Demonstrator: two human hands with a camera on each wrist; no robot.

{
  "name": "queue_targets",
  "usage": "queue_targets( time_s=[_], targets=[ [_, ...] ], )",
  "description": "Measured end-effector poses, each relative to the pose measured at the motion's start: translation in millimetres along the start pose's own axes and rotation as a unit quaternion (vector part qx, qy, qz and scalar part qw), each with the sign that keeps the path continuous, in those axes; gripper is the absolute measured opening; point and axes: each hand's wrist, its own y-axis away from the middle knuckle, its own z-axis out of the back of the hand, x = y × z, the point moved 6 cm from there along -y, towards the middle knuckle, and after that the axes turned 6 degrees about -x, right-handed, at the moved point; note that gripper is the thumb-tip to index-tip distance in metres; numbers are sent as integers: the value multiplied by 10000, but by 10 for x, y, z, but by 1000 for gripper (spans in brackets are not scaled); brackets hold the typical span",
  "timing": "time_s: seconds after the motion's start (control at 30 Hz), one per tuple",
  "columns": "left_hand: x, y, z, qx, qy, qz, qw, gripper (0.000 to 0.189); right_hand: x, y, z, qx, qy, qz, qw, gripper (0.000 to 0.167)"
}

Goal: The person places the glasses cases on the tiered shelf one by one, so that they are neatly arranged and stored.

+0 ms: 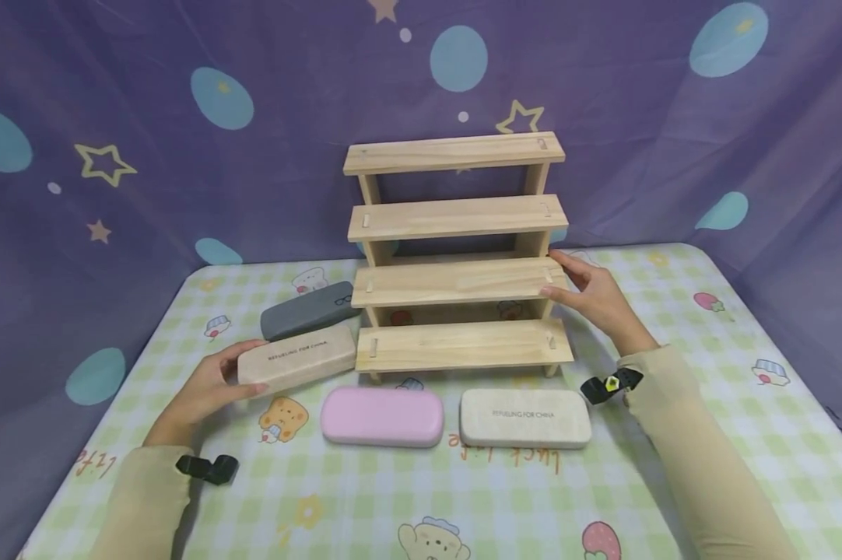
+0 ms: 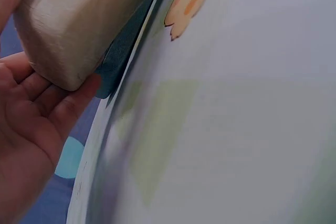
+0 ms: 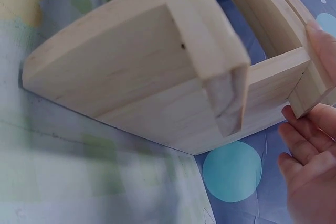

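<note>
- In the head view, the left end of a beige case (image 1: 296,360) is pinched by the left hand (image 1: 207,389), with the thumb at the front and the fingers at the back; the gap of the hand is just as wide as the case.
- The beige case is held left of a wooden shelf (image 1: 459,281), close to its lowest board; whether the two touch cannot be told.
- The right end of the shelf's second board from the bottom is gripped by the right hand (image 1: 596,299), thumb in front, fingers behind.
- A gray case (image 1: 307,309) is seen just behind the beige case; a pink case (image 1: 382,417) and a white case (image 1: 525,418) are set side by side, apart, in front of the shelf, on a checked cloth (image 1: 253,509).
- In the left wrist view, the end of the beige case is held between thumb and bent fingers; part of the gray case is seen past it.
- In the right wrist view, a board's end is pinched between thumb and fingers; the shelf's side is shown standing on the cloth.
</note>
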Motion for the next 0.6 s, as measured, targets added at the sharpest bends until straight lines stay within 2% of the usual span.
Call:
queue_targets(
  time_s=[0.2, 0.43, 0.6],
  targets=[
    [-14, 1, 45, -60, 238, 5, 9997, 59, 4, 16, -5, -11, -28, -73, 10000, 70],
    [-58, 33, 141, -179, 74, -147, 9997, 59, 48, 46, -3, 48, -55, -174, 9998, 71],
    [-99, 63, 209, -201, 257, -192, 9993, 59, 5, 32, -14, -10, -18, -159, 9999, 71]
  ],
)
